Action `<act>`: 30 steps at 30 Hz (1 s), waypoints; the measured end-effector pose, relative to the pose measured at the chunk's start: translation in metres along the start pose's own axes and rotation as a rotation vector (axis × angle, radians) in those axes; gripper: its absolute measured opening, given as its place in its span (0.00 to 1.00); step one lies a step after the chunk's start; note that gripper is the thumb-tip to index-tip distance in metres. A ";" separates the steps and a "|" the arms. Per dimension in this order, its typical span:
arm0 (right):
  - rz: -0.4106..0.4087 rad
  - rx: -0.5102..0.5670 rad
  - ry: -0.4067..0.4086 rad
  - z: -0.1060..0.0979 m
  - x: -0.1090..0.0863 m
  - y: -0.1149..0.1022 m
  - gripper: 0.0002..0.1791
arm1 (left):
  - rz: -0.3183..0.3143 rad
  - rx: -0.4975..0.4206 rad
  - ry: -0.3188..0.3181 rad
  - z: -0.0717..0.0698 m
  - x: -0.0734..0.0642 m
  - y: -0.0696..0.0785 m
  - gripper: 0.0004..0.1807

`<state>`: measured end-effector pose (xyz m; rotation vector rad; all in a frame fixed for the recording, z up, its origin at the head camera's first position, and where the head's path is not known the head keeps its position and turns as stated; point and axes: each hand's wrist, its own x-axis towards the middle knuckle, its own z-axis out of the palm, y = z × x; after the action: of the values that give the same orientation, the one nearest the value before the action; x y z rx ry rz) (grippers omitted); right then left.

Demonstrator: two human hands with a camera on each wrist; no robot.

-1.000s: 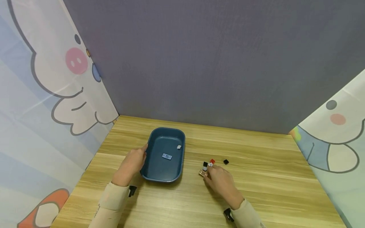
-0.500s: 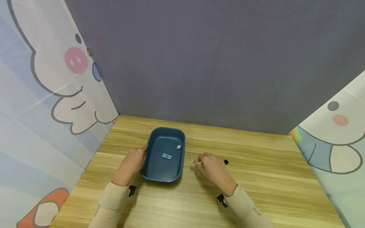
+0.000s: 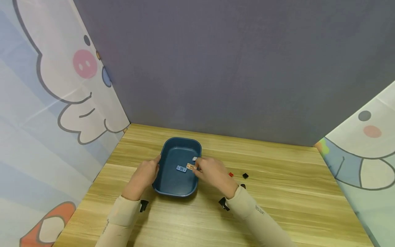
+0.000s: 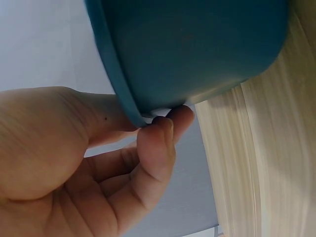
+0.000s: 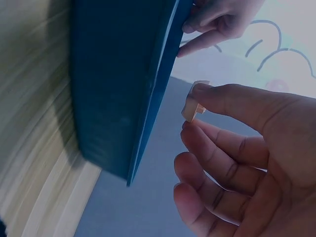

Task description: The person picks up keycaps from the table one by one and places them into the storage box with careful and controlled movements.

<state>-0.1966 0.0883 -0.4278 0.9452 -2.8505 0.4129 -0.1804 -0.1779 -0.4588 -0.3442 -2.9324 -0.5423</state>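
Observation:
A dark blue tray (image 3: 176,183) stands on the wooden table, its rim pinched on the left side by my left hand (image 3: 142,179). In the left wrist view, thumb and fingertips meet around that rim (image 4: 118,81). My right hand (image 3: 216,174) reaches over the tray's right edge. It pinches a small tan printed toy-brick tile (image 3: 191,166) between thumb and fingers; the right wrist view shows the tile (image 5: 191,106) above rim level. Inside the tray lie a light blue printed tile (image 3: 181,168) and a small white piece (image 3: 194,159).
On the table to the right are a red piece (image 3: 230,174) and a black square piece (image 3: 245,176). My right forearm hides part of the table near them. A grey panel (image 3: 216,68) stands along the table's back edge, with printed curtains (image 3: 49,113) on both sides.
My right hand has picked up the tan tile from among the loose pieces and carried it left over the tray. My left hand keeps its hold on the rim.

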 end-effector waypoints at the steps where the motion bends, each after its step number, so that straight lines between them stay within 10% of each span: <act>1: -0.007 0.001 -0.009 0.001 0.003 -0.002 0.08 | -0.001 -0.001 -0.002 0.000 0.000 0.000 0.21; 30: -0.060 -0.029 -0.061 0.024 0.033 -0.025 0.13 | -0.039 -0.007 -0.033 0.000 0.001 -0.002 0.22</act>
<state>-0.2089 0.0435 -0.4386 1.0526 -2.8649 0.3419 -0.1818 -0.1796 -0.4589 -0.3008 -2.9757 -0.5577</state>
